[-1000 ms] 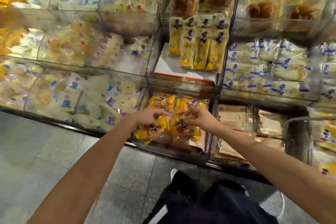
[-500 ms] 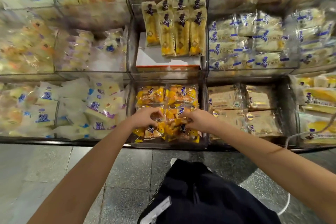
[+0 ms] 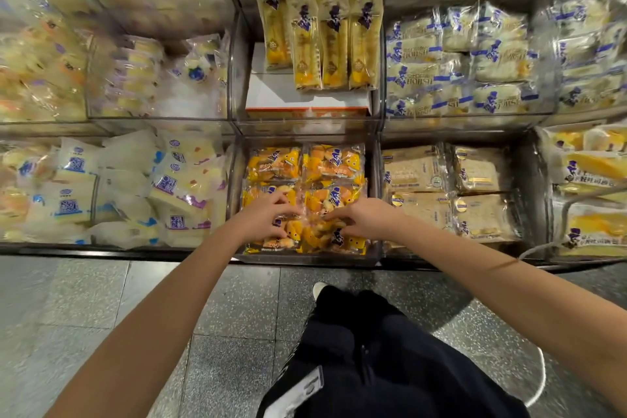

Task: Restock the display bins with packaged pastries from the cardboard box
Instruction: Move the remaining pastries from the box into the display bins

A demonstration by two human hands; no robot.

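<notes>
- Head view: leans over a clear display bin (image 3: 307, 260) on the bottom row of a shop rack, with both bare arms stretched forward into it.
- Curls the left hand (image 3: 268, 217) over the front-row packs (image 3: 314, 236) of orange-wrapped pastries, thumb low and fingers on top. Clamps the right hand (image 3: 356, 219) on the same row from the other side, fingertips pointing in toward the left hand.
- Keeps only a narrow gap between the two hands, neither one nearer. Finds the packs straight ahead and directly under the fingers, long side apparently running across the bin from left to right.
- Shows a back row (image 3: 305, 164) of two like packs filling the far half and touching the front ones. Probably calls for pressing down or nudging toward the near wall to settle them.
- Hems the bin in with pale white packs (image 3: 135, 193) on the left and beige packs (image 3: 448, 190) on the right. Sets tall yellow packs (image 3: 322, 41) on a white carton (image 3: 305, 97) in the bin above.
- Catches no cardboard box in frame, only grey speckled floor (image 3: 101, 309) and dark trousers (image 3: 373, 366) below.
</notes>
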